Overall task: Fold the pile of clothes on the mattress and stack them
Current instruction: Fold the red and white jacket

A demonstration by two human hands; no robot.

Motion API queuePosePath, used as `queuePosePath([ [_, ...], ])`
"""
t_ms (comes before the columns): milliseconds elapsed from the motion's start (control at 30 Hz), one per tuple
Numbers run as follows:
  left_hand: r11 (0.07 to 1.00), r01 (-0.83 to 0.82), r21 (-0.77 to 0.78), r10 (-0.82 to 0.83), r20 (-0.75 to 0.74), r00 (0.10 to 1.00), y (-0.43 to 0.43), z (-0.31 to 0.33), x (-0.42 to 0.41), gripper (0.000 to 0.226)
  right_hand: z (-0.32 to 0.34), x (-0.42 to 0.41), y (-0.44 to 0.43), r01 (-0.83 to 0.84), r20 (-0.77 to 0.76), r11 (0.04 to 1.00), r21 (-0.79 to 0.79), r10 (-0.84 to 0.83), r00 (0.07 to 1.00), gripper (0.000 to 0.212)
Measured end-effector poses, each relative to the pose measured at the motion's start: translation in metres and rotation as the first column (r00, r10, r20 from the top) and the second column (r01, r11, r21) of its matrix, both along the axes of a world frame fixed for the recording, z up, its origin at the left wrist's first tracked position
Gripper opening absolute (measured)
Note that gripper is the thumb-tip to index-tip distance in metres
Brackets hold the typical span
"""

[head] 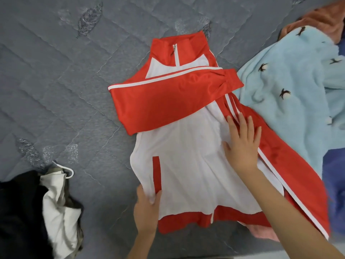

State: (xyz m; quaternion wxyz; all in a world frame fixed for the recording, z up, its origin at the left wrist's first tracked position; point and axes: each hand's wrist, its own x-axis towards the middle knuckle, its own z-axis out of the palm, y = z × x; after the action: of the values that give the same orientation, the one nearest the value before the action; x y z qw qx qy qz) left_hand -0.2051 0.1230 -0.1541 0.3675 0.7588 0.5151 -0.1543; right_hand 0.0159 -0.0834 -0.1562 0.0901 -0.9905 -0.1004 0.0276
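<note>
Grey quilted mattress (56, 81) fills the view. A red and white jacket (186, 156) lies front-up in the middle, with one sleeve (168, 101) folded across its chest. The left hand (146, 208) pinches the jacket's edge at 7 o'clock. The right hand (242, 146) lies flat on the jacket at 3 o'clock, fingers straight and spread. The other sleeve (291, 174) runs toward 5 o'clock, right beside a fluffy blue garment (298, 81), so a quick pull might drag that along or undo the folded sleeve. A pink cloth (263, 232) peeks out under the hem; I cannot tell what it is. A black and white heap (37, 212) at 8 o'clock is cut off
</note>
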Motion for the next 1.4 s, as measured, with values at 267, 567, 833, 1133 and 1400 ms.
queuePosePath([
  [267,0.991,-0.134,-0.017,0.135,0.082,0.987,0.001,-0.004,-0.020,0.021,0.010,0.031,-0.053,0.112,-0.164,0.984,0.141,-0.088,0.982,0.018],
  [567,0.994,-0.103,0.022,0.100,0.116,0.988,0.001,-0.008,-0.022,0.015,0.012,-0.010,-0.018,0.157,-0.313,0.945,0.288,-0.062,0.948,0.012],
  [833,0.995,-0.102,0.024,0.098,0.132,0.986,0.000,-0.001,-0.020,0.021,0.010,-0.024,-0.020,0.158,-0.336,0.928,0.338,-0.037,0.941,0.006],
  [1133,0.921,0.026,0.389,-0.136,0.259,0.956,-0.005,-0.004,0.020,0.066,0.009,-0.024,-0.022,0.158,-0.320,0.925,0.346,-0.042,0.946,0.009],
  [1400,0.886,0.420,0.198,-0.464,0.403,0.789,-0.060,-0.004,0.101,0.050,0.015,-0.022,-0.024,0.201,-0.304,0.877,0.436,-0.067,0.950,0.009],
])
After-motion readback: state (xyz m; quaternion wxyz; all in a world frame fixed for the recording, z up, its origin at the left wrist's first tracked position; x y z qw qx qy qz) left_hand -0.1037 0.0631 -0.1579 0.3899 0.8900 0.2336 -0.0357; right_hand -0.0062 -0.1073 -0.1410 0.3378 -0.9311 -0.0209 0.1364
